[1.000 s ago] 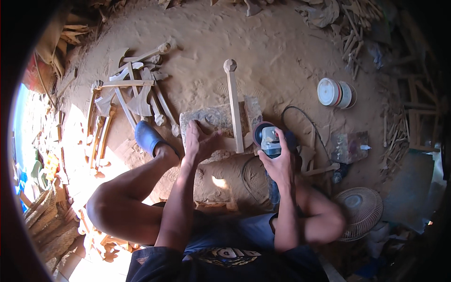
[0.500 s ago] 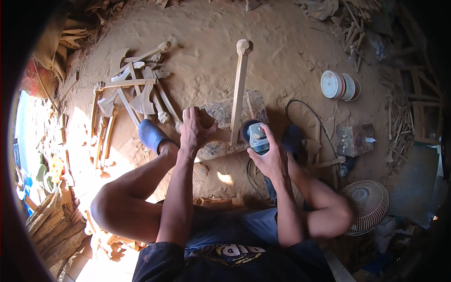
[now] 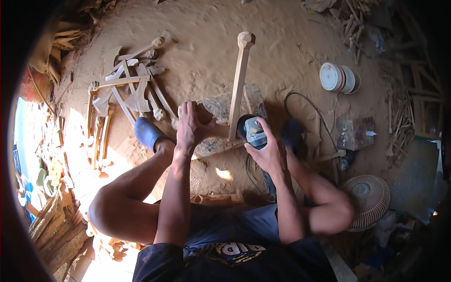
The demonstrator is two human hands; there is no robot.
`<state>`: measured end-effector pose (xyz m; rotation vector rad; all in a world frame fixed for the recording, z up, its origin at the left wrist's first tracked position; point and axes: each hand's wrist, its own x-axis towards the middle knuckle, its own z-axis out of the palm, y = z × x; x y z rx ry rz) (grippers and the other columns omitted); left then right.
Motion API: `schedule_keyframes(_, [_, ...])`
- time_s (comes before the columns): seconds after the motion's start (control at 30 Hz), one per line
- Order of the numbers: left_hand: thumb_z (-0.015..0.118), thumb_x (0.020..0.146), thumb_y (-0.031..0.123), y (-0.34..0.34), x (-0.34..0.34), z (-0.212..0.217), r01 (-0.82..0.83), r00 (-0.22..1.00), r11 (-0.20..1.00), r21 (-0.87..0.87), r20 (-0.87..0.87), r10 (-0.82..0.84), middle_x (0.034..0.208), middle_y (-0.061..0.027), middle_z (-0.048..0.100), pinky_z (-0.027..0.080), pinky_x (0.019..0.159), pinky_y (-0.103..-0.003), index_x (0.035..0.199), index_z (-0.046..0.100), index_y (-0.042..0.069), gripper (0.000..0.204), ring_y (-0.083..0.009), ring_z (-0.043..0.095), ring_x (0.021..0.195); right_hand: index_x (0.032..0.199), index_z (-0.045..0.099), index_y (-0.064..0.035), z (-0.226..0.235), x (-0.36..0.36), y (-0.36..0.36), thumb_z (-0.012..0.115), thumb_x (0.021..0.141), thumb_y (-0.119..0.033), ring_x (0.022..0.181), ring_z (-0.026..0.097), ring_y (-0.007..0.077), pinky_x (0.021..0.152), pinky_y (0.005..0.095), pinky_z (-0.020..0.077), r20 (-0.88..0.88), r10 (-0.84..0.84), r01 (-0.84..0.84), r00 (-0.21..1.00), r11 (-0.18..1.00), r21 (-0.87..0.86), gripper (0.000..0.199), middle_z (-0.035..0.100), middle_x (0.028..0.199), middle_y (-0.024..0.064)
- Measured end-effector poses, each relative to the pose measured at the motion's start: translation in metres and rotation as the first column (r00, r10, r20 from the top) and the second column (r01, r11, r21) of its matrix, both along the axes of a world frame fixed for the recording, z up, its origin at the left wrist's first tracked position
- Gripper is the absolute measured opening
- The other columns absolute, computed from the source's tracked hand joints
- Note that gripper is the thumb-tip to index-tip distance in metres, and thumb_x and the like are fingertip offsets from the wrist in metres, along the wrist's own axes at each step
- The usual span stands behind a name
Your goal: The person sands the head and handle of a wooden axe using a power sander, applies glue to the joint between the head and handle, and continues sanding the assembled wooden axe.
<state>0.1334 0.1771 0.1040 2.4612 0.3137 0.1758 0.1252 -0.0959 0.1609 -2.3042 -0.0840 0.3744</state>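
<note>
- My left hand (image 3: 189,126) is closed around the broad end of a wooden piece (image 3: 238,89), fingers over its far edge and thumb pointing toward the bar.
- My right hand (image 3: 268,152) is wrapped around the body of a grinder (image 3: 255,131); I can't make out every finger on its underside.
- The grinder's dark disc (image 3: 242,123) sits right beside the lower end of the bar. From here I can't tell whether they touch, or whether the disc is turning.
- The wooden piece is over a worn block (image 3: 211,149), its long bar reaching away from me to a faceted knob.
- I see only the left hand steadying the wood, so if the disc caught an edge, the long bar could twist and wrench that grip loose.
- A slip leftward would worry me most: my left thumb is near, on the disc's side of the hand.
- A cord (image 3: 307,104) loops on the ground to the right; a snag there might tug the tool off line.
- My feet, in blue clogs (image 3: 148,134), flank the work, so a dropped grinder could reach the right one.
</note>
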Motion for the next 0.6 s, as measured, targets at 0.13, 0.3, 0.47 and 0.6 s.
schedule_keyframes(0.13, [0.096,0.075,0.033,-0.001,0.002,0.000,0.006,1.000,1.000,-0.014,-0.013,-0.006,0.117,-0.0188,0.059,0.061,0.080,-0.055,0.125,0.053,0.002,0.073,-0.0436,0.067,0.103,0.161,0.050,-0.0240,0.008,0.002,0.006,0.085,0.084,-0.026,0.109,0.074,0.0471,0.094,0.0537,0.0595,-0.019,0.024,-0.027,1.000,0.986,-0.163,0.085,0.076,0.127,0.0251])
schedule_keyframes(0.3, [0.095,0.076,0.036,-0.001,0.002,0.001,0.011,0.999,0.999,0.048,-0.041,-0.009,0.116,-0.0179,0.060,0.060,0.081,-0.053,0.126,0.054,0.003,0.072,-0.0412,0.071,0.099,0.162,0.050,-0.0323,0.015,0.007,0.012,0.085,0.085,-0.026,0.101,0.075,0.0483,0.086,0.0569,0.0597,-0.018,0.058,-0.061,0.998,0.951,-0.304,0.085,0.076,0.119,0.0274])
schedule_keyframes(0.47, [0.096,0.076,0.037,-0.002,-0.003,-0.004,-0.019,0.999,0.999,0.029,-0.026,0.020,0.116,-0.0170,0.060,0.060,0.083,-0.053,0.126,0.054,0.004,0.073,-0.0403,0.071,0.100,0.162,0.048,-0.0383,0.013,0.010,0.010,0.085,0.084,-0.026,0.098,0.075,0.0490,0.080,0.0586,0.0598,-0.038,0.068,-0.077,0.997,0.900,-0.429,0.087,0.076,0.117,0.0289])
schedule_keyframes(0.6, [0.096,0.076,0.037,0.001,-0.010,-0.007,-0.025,1.000,0.999,0.026,-0.003,0.025,0.115,-0.0172,0.059,0.060,0.079,-0.053,0.125,0.055,0.003,0.072,-0.0399,0.069,0.100,0.159,0.053,-0.0220,0.016,0.011,0.000,0.086,0.084,-0.020,0.117,0.072,0.0464,0.097,0.0501,0.0589,0.031,-0.030,0.035,0.999,0.983,-0.180,0.082,0.073,0.134,0.0243])
